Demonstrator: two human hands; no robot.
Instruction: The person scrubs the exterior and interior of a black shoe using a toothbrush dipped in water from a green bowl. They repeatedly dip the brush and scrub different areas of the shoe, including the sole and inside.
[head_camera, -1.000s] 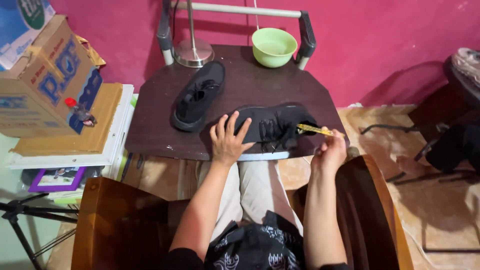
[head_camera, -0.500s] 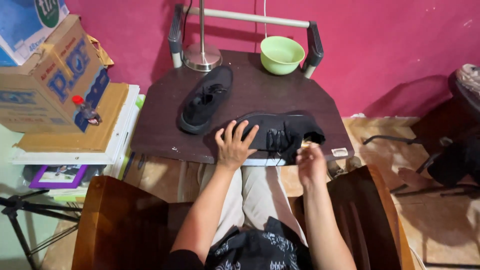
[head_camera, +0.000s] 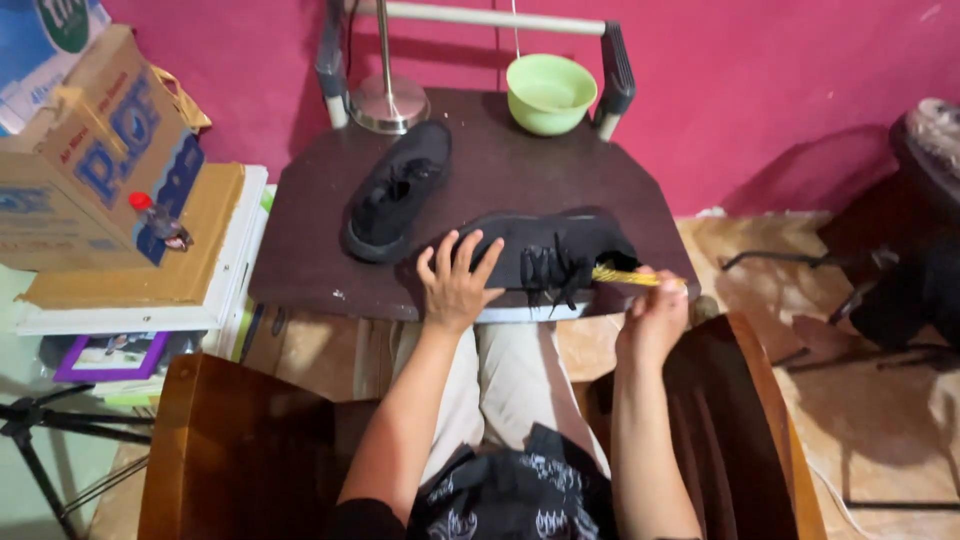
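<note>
Right hand (head_camera: 655, 318) is bringing its clamped yellow brush (head_camera: 625, 277) back onto the near shoe (head_camera: 550, 255); left hand (head_camera: 455, 285), fingers spread, is pinning the light, soft upper.

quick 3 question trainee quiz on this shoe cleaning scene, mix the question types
1. True or false: the left hand lies flat on the near black shoe.
2. What does the right hand hold? A) yellow brush B) green bowl C) red-capped bottle
3. Fill in: the second black shoe lies on the ____.

Key:
1. True
2. A, the yellow brush
3. dark table, apart from both hands
</note>
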